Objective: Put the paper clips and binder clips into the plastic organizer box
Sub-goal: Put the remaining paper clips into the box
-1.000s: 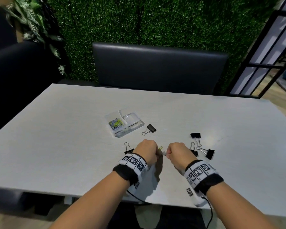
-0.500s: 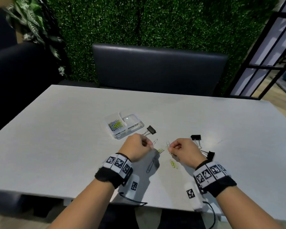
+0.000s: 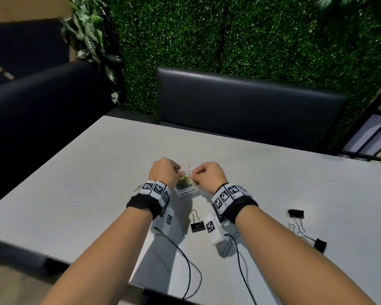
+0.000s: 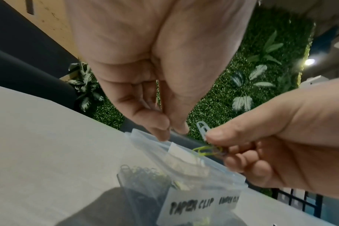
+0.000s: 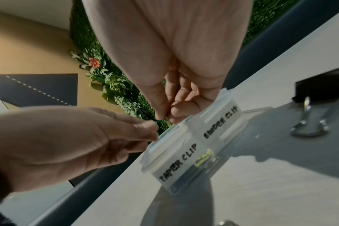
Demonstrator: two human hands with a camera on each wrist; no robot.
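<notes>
Fingers (image 4: 215,136) of the right hand (image 3: 209,176) pinch paper clips (image 4: 207,150); head view hides them; left fingers (image 4: 161,131) pressed together.

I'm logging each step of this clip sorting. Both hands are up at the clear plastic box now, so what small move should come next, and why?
Probably the right hand should let go of its yellow and white paper clips. It pinches them just above the open compartment labelled PAPER CLIP of the clear plastic organizer box, where other clips already lie. The left hand pinches at the box's far rim.
</notes>
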